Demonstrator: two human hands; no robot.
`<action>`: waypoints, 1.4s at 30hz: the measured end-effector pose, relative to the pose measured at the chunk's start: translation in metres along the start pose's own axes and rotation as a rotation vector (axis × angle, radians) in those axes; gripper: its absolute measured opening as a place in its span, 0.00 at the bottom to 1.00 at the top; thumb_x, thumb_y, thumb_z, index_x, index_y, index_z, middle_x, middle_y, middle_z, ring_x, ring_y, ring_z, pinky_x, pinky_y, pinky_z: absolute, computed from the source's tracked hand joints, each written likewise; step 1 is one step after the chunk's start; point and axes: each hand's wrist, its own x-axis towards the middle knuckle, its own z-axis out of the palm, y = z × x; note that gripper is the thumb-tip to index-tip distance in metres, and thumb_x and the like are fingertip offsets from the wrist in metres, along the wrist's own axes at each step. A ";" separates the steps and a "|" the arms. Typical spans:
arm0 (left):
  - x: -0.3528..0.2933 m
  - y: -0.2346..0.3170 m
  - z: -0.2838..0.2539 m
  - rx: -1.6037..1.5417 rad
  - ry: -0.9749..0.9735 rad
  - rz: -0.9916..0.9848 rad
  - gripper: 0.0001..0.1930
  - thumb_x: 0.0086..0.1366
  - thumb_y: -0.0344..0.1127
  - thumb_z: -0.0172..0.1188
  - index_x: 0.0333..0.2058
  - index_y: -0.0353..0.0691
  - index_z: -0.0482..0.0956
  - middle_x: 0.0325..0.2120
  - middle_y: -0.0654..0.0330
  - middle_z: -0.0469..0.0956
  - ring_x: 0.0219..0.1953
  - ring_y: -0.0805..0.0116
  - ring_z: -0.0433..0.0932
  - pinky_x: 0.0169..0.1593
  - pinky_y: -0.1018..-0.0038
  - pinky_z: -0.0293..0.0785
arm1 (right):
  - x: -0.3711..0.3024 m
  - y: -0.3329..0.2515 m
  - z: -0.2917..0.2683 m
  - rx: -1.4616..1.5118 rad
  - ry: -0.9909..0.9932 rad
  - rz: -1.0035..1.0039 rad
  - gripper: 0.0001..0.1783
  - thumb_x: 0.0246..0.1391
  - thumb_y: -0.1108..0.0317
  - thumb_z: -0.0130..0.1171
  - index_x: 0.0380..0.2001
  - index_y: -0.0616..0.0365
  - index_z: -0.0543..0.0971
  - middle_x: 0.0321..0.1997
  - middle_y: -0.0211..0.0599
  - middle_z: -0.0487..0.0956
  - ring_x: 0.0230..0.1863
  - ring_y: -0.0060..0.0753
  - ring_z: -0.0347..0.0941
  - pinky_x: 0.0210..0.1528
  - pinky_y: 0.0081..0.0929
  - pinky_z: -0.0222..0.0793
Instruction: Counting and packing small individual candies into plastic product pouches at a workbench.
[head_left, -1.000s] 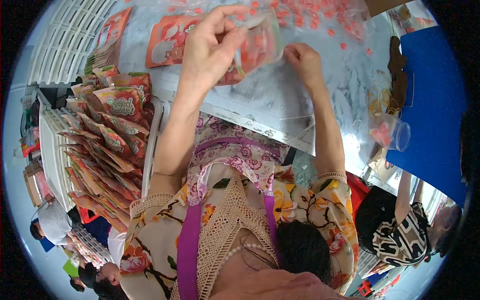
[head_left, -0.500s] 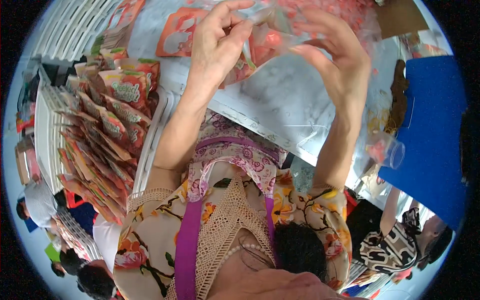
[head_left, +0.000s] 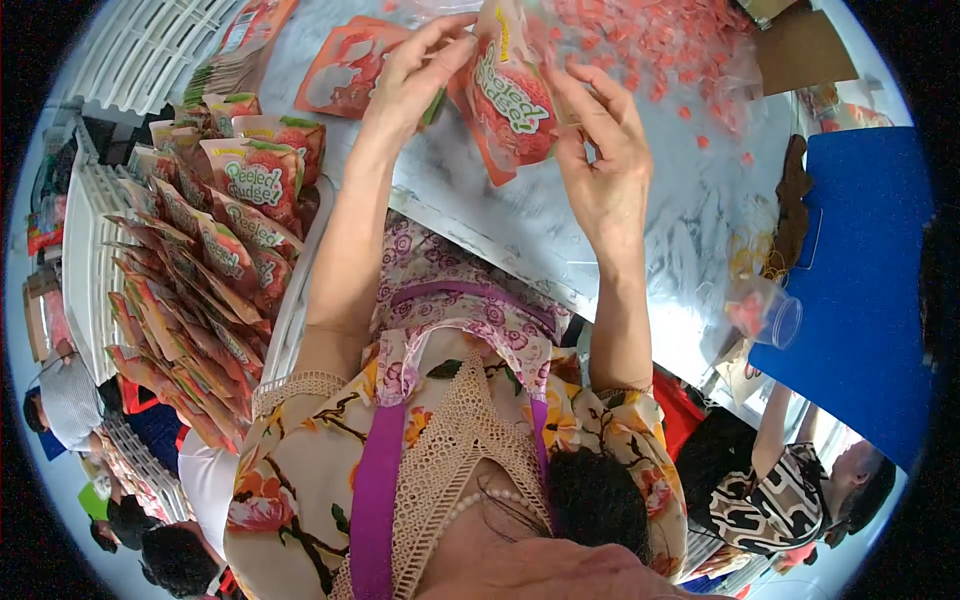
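Observation:
A red candy pouch (head_left: 507, 95) with a strawberry-like print and a pale top hangs tilted above the table between my hands. At its upper left edge, my left hand (head_left: 415, 85) is closed, thumb and fingers pinching the pouch near the top. My right hand (head_left: 608, 150) is curled at the right edge, fingers and thumb against the pouch's side. Behind my left hand, flat red pouches (head_left: 345, 72) lie on the pale marbled table (head_left: 450, 190). Many small wrapped red candies (head_left: 660, 50) are spread out beyond my right hand.
On the left, a white plastic crate (head_left: 90, 260) holds several rows of filled pouches (head_left: 215, 270). A clear plastic cup (head_left: 775, 312) lies by the blue board (head_left: 855, 270) at right, near yellow rubber bands (head_left: 750, 245). A cardboard piece (head_left: 805, 52) sits far right. Other people sit nearby.
The pouch has turned so its printed front shows upright. My right hand has come down and left to its side; my left hand has shifted slightly left.

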 end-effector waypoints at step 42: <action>-0.045 0.024 -0.034 0.037 0.043 0.064 0.12 0.52 0.38 0.72 0.36 0.42 0.86 0.25 0.66 0.84 0.25 0.82 0.77 0.31 0.80 0.73 | 0.042 -0.007 0.008 0.093 -0.142 0.030 0.07 0.51 0.77 0.63 0.34 0.68 0.79 0.32 0.38 0.82 0.32 0.26 0.78 0.37 0.25 0.75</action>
